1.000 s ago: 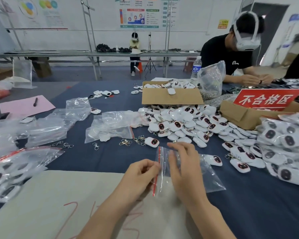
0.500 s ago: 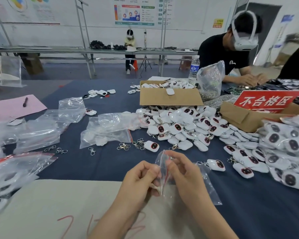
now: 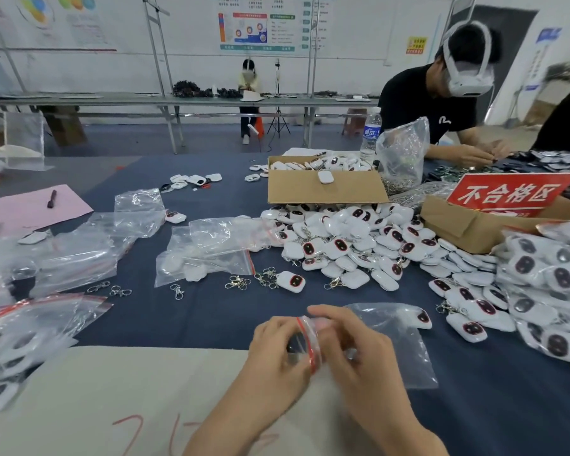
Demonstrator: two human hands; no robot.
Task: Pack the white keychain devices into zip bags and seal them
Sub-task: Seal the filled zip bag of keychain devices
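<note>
A clear zip bag [image 3: 399, 350] with a red seal strip lies in front of me on the blue cloth. My left hand [image 3: 277, 353] and my right hand [image 3: 352, 353] both pinch its red-striped mouth, which stands up between the fingers. A white keychain device [image 3: 420, 319] lies by the bag's far corner; whether it is inside or behind the bag I cannot tell. A large heap of white keychain devices [image 3: 349, 245] lies beyond, and one single device [image 3: 290, 281] with a clasp sits just ahead of my hands.
Empty zip bags [image 3: 208, 255] and loose metal clasps [image 3: 237, 283] lie at left centre. Filled bags [image 3: 553, 274] pile up at right, more at the left edge. An open cardboard box [image 3: 326, 189], a red sign [image 3: 510, 195] and a seated person [image 3: 441, 103] are beyond.
Both hands have drawn closer to me and together at the bag's mouth, lifting the red strip upright. The bag has slid right, near a device.
</note>
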